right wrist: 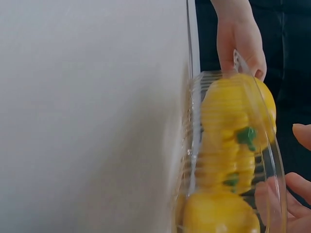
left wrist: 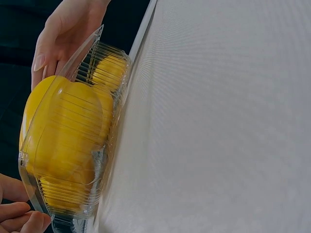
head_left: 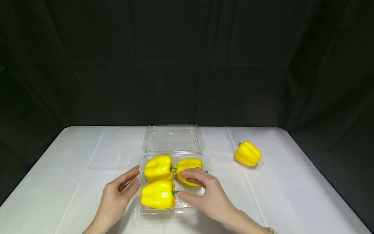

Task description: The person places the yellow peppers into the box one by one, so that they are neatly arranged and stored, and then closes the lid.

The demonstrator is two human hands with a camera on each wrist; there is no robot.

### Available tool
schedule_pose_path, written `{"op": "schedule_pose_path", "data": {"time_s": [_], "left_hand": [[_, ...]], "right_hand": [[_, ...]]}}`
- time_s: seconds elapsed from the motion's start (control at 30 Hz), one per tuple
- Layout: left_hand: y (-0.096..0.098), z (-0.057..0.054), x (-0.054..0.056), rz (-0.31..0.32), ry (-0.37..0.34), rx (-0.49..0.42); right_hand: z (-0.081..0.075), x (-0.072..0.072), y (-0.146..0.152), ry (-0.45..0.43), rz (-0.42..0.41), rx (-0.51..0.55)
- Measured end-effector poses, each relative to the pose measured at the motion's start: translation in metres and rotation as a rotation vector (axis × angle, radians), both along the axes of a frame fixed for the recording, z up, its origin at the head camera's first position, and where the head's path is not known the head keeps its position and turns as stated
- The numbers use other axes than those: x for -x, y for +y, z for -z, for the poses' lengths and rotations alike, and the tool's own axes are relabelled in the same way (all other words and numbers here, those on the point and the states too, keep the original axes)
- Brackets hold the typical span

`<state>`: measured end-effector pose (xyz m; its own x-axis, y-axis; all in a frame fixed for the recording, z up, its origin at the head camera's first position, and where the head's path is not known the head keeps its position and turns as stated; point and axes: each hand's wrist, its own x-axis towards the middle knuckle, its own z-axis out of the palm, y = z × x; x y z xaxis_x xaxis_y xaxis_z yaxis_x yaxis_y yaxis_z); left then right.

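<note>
A clear plastic clamshell container (head_left: 184,208) lies with its lid (head_left: 173,139) folded back behind it. Two yellow bell peppers, one at the back left (head_left: 159,168) and one at the front left (head_left: 157,195), lie inside with green stems pointing right. On the right side a third bell pepper (head_left: 188,162) is partly covered by my right hand (head_left: 211,195). That hand hovers over the container's right half, thumb and fingers spread apart, thumb tip beside the front pepper's stem. My left hand (head_left: 115,196) is by the left rim, fingertips right at the edge with thumb and fingers apart.
Another yellow bell pepper (head_left: 248,153) lies on its side on the white-covered table (head_left: 292,195), right of the container. Black cloth (head_left: 181,65) hangs behind the table and along both sides.
</note>
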<state>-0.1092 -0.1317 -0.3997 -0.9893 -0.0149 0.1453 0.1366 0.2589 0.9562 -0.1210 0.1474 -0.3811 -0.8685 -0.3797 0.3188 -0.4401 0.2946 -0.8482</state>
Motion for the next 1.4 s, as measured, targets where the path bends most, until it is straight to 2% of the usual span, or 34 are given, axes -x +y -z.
{"op": "schedule_pose_path", "data": {"time_s": [0.37,0.8,1.17,1.4], "left_hand": [[0.000,-0.001,0.000,-0.004,-0.017,-0.005],[0.001,-0.001,0.000,-0.006,-0.018,-0.009],[0.000,-0.001,0.001,-0.009,-0.023,0.009],[0.001,0.001,0.001,-0.010,0.002,0.014]], "right_hand": [[0.000,0.003,0.014,0.031,0.052,0.057],[0.005,0.010,0.036,0.146,0.085,0.141],[0.003,0.012,0.054,0.097,0.228,0.157],[0.003,0.016,0.064,0.082,0.276,0.127]]}}
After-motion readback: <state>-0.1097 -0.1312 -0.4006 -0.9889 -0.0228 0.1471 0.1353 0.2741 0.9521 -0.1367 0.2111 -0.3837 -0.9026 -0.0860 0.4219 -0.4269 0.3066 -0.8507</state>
